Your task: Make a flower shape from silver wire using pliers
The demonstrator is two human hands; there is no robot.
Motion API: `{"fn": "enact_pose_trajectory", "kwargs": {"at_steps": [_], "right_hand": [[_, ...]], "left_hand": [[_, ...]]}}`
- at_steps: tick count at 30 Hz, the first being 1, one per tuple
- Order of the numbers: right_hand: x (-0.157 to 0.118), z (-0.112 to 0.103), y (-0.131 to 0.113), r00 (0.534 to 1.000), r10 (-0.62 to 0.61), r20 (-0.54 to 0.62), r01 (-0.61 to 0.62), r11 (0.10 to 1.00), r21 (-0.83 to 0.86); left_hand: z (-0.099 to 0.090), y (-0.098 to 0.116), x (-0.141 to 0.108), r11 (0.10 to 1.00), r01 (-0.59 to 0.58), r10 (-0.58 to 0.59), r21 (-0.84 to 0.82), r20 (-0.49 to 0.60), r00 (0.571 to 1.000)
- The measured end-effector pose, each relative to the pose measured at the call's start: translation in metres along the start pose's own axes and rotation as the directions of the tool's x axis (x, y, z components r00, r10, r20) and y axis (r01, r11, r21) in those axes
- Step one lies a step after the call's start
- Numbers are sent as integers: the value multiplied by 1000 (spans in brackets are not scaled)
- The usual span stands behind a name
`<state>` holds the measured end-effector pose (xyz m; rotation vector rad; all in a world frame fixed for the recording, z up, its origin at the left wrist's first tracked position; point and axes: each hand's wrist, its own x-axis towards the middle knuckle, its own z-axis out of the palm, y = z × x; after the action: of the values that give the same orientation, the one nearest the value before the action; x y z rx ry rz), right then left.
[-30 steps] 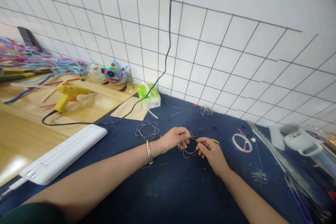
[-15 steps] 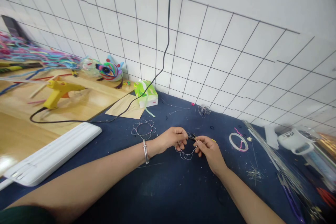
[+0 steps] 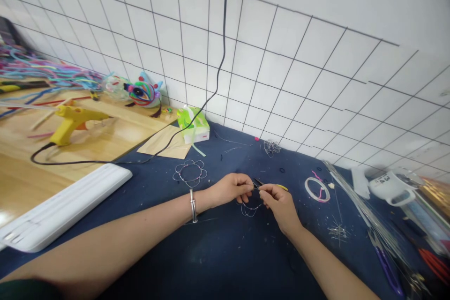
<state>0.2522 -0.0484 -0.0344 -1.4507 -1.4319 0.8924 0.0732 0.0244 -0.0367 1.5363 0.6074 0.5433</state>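
In the head view, the wire flower (image 3: 189, 173) lies on the dark blue cloth (image 3: 211, 262), and all places are told from it. To its right and a little nearer to the person is the wire ring (image 3: 250, 209) with thin loops, between the two hands. The left hand (image 3: 232, 188) pinches its upper left side; the right hand (image 3: 280, 204) pinches it at the upper right, fingertips close together. A tool with yellow handle (image 3: 282, 187) shows behind the right hand; whether this hand also holds it, one cannot tell. Beyond the flower is the green and white pack (image 3: 194, 125); to the left, the white power strip (image 3: 66, 206); far to the right, the white roll (image 3: 317, 189).
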Motion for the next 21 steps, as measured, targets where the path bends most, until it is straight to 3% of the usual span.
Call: {"fn": "enact_pose_trajectory", "kwargs": {"at_steps": [9,15,21], "right_hand": [[0,-8,-11,996,-86,-23,83,991,-101],[-1,-8,-18,955,-295,35,290,901,-323],[-1,-3,-14,941,-332,64,326,843,-428]], "left_hand": [[9,-2,-2,994,7,-7,-113,-4,1000],[12,-1,-3,998,-12,11,-54,-19,1000],[14,6,-9,1000,-23,23,20,-18,1000]]}}
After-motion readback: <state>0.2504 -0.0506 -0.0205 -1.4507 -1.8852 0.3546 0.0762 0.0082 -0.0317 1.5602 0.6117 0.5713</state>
